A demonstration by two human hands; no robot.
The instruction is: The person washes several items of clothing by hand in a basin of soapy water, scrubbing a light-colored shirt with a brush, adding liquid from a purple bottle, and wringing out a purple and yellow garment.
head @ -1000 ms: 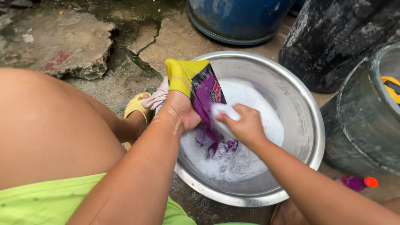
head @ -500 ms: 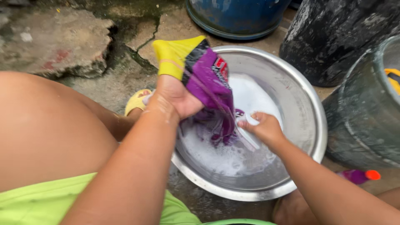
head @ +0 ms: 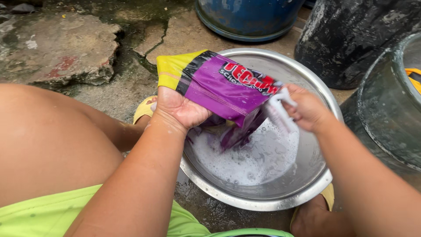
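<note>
My left hand [head: 179,108] grips a wet purple and yellow garment [head: 215,85] from below, holding it stretched above a steel basin [head: 263,199] of soapy water. My right hand [head: 307,107] holds a white scrub brush [head: 280,109], blurred with motion, against the garment's right end. The lower part of the cloth hangs into the foam.
A blue barrel [head: 250,17] stands behind the basin. A black drum [head: 355,35] and a dark grey tub [head: 386,109] stand at the right. Cracked wet concrete [head: 61,48] lies to the left. My bare knee [head: 48,140] and yellow sandals [head: 144,109] are close to the basin.
The garment has been lifted and pulled flatter over the basin. My right hand has moved up and right from the foam with the brush.
</note>
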